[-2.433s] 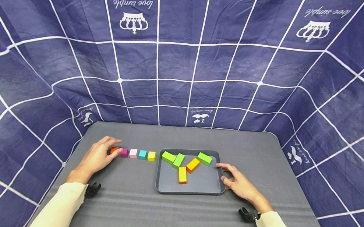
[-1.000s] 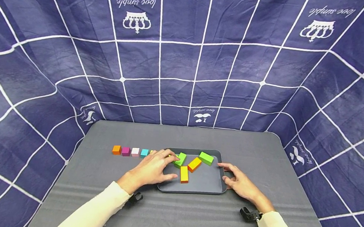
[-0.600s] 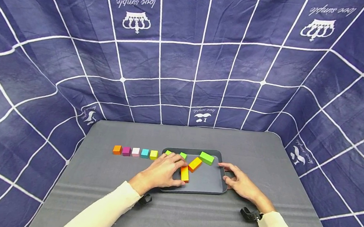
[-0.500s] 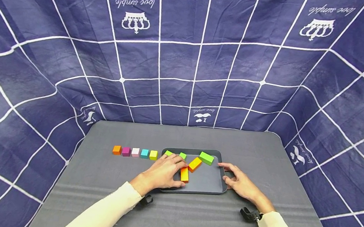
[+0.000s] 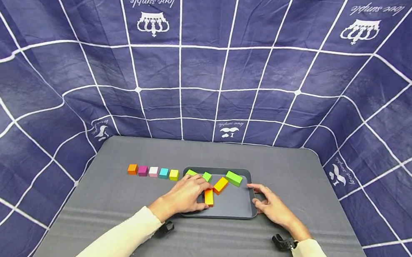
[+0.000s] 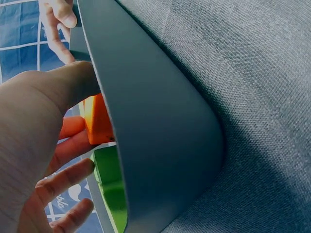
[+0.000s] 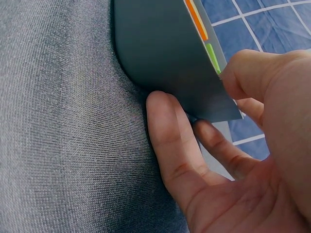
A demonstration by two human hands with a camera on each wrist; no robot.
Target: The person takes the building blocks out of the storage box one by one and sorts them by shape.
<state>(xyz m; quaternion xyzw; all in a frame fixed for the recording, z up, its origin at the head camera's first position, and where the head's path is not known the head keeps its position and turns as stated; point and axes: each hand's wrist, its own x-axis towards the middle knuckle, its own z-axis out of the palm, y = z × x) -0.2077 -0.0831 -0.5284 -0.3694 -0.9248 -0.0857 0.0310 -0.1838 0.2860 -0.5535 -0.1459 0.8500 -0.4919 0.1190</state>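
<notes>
My left hand (image 5: 184, 194) reaches into the grey tray (image 5: 236, 205). Its thumb and fingers are around a yellow-topped orange block (image 5: 209, 198), which lies near the tray's left half. In the left wrist view that orange block (image 6: 99, 121) shows between the thumb and fingers, partly behind the tray wall. My right hand (image 5: 274, 209) grips the tray's right side. The right wrist view has its thumb (image 7: 238, 77) at the rim and other fingers against the outer wall. A second orange block (image 5: 221, 186) lies close by, and two green blocks are partly covered by my left hand.
A third green block (image 5: 234, 178) lies at the tray's back right. Left of the tray stands a row of cubes: orange (image 5: 132, 169), purple (image 5: 143, 171), white (image 5: 153, 172), blue (image 5: 164, 173) and yellow (image 5: 174, 175). Blue gridded cloth (image 5: 204, 69) surrounds the grey table (image 5: 281, 165).
My left hand has left the orange cube at the row's left end, moved right into the tray and come around the yellow-topped orange block. My right hand has stayed at the tray's right side.
</notes>
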